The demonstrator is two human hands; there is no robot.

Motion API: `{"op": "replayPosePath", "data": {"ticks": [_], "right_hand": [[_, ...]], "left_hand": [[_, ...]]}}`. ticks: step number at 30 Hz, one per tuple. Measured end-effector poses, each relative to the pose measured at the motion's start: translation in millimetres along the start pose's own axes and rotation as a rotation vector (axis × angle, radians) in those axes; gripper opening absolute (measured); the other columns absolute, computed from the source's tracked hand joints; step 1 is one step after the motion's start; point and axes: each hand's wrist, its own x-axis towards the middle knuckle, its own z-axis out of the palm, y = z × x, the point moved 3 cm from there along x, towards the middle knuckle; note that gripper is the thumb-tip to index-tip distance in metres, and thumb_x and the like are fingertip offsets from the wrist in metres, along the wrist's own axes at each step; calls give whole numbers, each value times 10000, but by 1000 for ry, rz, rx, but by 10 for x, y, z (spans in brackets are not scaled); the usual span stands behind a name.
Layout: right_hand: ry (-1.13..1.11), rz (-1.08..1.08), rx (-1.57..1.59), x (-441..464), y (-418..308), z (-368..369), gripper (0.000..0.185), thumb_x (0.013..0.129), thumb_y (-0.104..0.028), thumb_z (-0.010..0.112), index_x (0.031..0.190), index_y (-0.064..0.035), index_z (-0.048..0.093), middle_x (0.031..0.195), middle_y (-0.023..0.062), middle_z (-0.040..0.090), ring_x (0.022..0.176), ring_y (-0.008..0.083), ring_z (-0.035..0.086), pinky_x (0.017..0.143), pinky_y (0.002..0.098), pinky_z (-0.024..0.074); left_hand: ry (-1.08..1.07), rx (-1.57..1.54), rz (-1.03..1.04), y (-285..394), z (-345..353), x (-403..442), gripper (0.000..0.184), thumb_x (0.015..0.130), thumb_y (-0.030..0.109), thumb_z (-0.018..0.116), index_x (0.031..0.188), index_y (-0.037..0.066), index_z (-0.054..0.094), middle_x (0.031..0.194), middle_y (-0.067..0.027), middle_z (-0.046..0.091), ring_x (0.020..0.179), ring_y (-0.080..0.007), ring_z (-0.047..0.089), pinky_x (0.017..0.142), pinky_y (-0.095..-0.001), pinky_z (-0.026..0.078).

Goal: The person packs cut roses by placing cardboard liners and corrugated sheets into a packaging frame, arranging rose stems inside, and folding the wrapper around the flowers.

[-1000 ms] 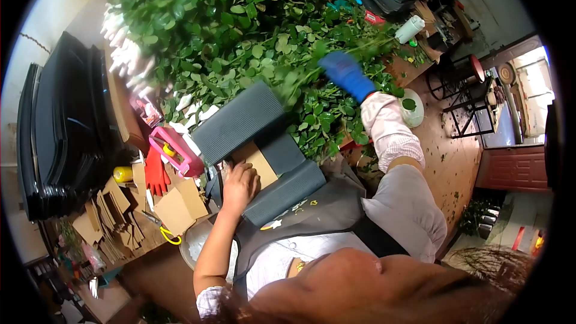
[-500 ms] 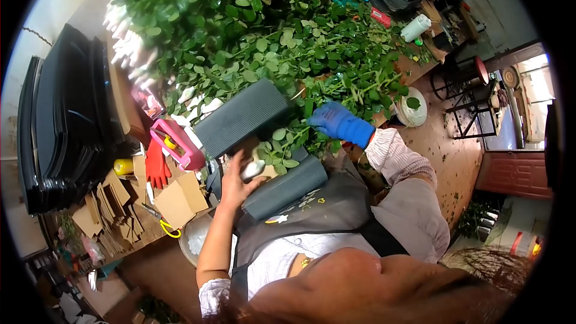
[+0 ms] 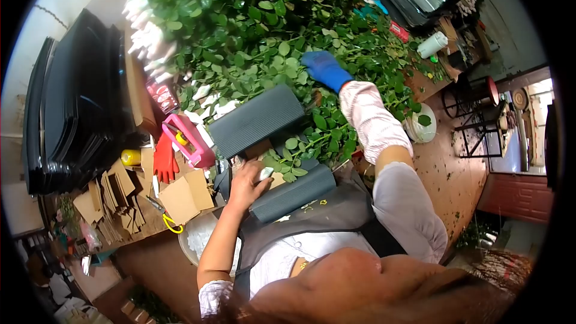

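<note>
My bare left hand [image 3: 245, 186] curls its thumb and fingers around the white-covered head of a rose stem [image 3: 266, 173]. That stem's leafy part [image 3: 318, 144] stretches right, between two dark grey ribbed blocks: an upper block [image 3: 258, 121] and a lower block [image 3: 294, 192] close to my apron. A blue glove covers my right hand [image 3: 326, 71], which lies over the large pile of leafy rose stems [image 3: 252, 36]. Its fingertips point left into the leaves and are partly hidden, so their grip does not show. White-covered heads [image 3: 150, 42] line the pile's left edge.
Left are stacked black sheets [image 3: 78, 102], cardboard pieces [image 3: 114, 198], a pink holder [image 3: 189, 141], a red glove [image 3: 164, 159] and yellow-handled scissors [image 3: 172, 223]. A white bucket [image 3: 422, 126] stands right of the table. A white bottle [image 3: 432, 44] lies at the back right.
My right hand has moved up and away, from the stem near the blocks onto the pile. My left hand's fingers have drawn in around the white-covered head. The view has shifted slightly.
</note>
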Motion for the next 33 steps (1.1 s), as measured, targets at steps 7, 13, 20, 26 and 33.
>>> {"op": "replayPosePath", "data": {"ticks": [7, 13, 20, 26, 33], "right_hand": [[491, 63, 116, -492, 548, -984, 276, 862, -211, 667, 1134, -170, 688, 1185, 90, 683, 1086, 302, 651, 925, 431, 526], [328, 312, 272, -603, 232, -1623, 341, 882, -236, 696, 1187, -86, 674, 1254, 148, 664, 1144, 337, 634, 985, 384, 501], [315, -290, 162, -1436, -309, -1793, 443, 791, -35, 690, 1207, -187, 711, 1277, 48, 680, 1121, 271, 652, 999, 417, 495], [-98, -27, -12, -2139, -57, -777, 376, 776, -97, 736, 1126, -235, 721, 1069, 36, 699, 1007, 269, 647, 884, 426, 514], [-235, 157, 32, -2017, 5, -715, 294, 830, -151, 705, 1111, -228, 741, 1056, 51, 702, 1030, 276, 652, 949, 419, 492]], "left_hand": [[22, -68, -3, -7, 11, -13, 380, 803, 176, 798, 1128, 50, 645, 1132, -139, 662, 1097, -374, 622, 1077, -492, 426], [95, 9, 115, 113, -50, 18, 340, 787, 125, 815, 1058, 13, 641, 1073, -144, 661, 1000, -356, 640, 851, -397, 523], [-52, -98, -200, -61, 95, -41, 560, 867, 144, 766, 1368, 44, 534, 1196, -166, 667, 1140, -329, 628, 954, -403, 515], [17, -68, -106, -155, 10, -112, 919, 753, 49, 780, 1515, 76, 267, 1275, -208, 643, 1182, -393, 627, 973, -422, 519], [206, -157, -95, -98, 1, -59, 682, 809, 132, 798, 1424, 109, 505, 1273, -198, 634, 1163, -372, 621, 1004, -411, 482]]}}
